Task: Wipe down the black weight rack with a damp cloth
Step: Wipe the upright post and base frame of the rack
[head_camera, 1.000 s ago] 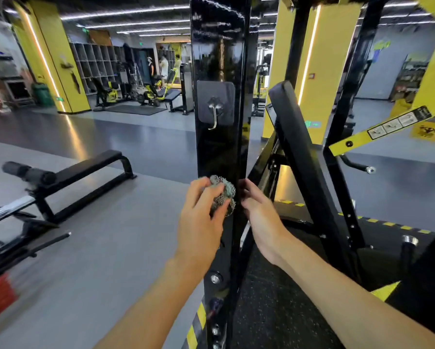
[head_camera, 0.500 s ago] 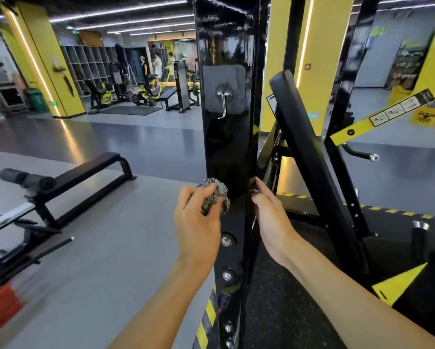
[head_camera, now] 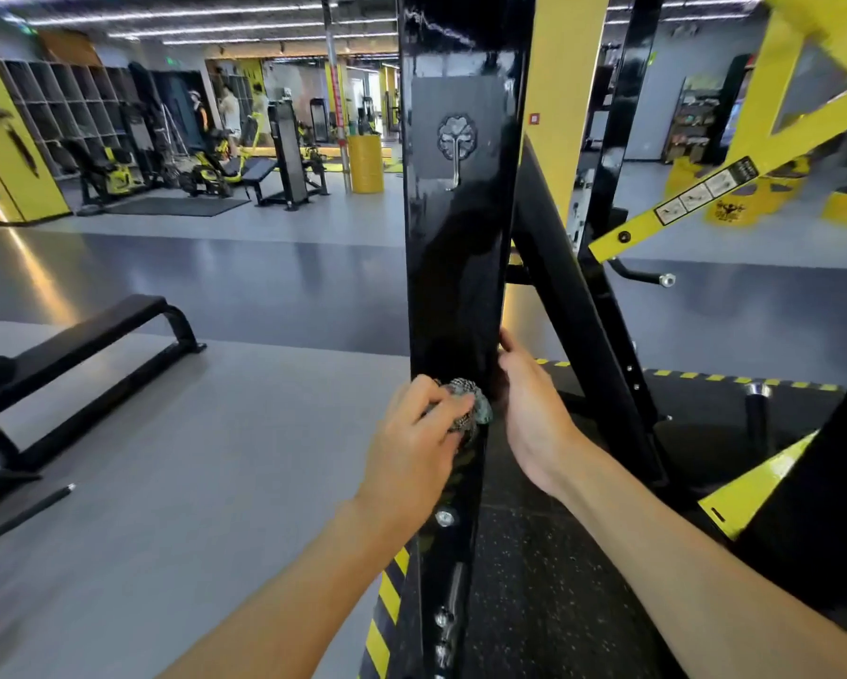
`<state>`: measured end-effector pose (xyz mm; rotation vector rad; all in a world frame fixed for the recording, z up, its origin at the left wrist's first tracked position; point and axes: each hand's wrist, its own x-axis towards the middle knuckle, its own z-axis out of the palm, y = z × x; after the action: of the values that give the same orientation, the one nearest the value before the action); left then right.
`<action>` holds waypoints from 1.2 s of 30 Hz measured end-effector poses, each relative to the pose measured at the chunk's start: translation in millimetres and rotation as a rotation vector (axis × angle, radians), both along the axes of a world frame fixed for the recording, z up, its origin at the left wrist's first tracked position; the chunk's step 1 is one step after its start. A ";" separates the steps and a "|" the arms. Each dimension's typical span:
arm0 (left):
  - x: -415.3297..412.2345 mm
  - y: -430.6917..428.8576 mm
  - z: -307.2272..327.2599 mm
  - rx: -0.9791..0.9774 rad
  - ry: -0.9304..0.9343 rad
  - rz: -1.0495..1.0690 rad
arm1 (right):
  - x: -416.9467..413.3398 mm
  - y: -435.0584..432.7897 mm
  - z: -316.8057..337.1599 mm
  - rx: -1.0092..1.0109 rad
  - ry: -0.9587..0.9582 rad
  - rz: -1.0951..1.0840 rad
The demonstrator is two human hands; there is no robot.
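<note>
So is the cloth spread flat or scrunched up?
Scrunched up: the cloth is a small wad the left hand grips against the rack.

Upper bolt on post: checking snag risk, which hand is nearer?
Left. The left hand, gripping the cloth, is just above the bolt; the right hand touches the post's right edge.

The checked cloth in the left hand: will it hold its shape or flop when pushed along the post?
Probably soft and floppy: the cloth is crumpled into a wad that the left hand grips. It likely slides easily, since the black post looks glossy. It may snag on the bolt below.
</note>
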<state>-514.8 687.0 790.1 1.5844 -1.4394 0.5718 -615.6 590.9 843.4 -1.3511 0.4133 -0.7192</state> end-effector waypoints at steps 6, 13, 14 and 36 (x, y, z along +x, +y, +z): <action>-23.3 -7.6 -9.3 -0.154 0.173 0.088 | 1.3 -17.7 -29.0 -0.086 0.056 0.018; 2.1 -9.1 -52.5 -0.108 -0.406 0.147 | 16.1 -22.9 -84.1 -0.126 -0.134 0.001; 3.6 -10.4 -55.1 -0.132 -0.449 0.149 | 21.3 -24.3 -90.9 -0.125 -0.182 -0.015; 27.8 -16.1 -86.3 -0.561 -0.179 0.177 | 16.4 -22.7 -193.7 -0.845 -0.281 -0.124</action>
<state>-487.0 670.9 703.8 1.2335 -1.1307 1.1361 -599.2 568.2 649.7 -1.9782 -0.0602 -1.2492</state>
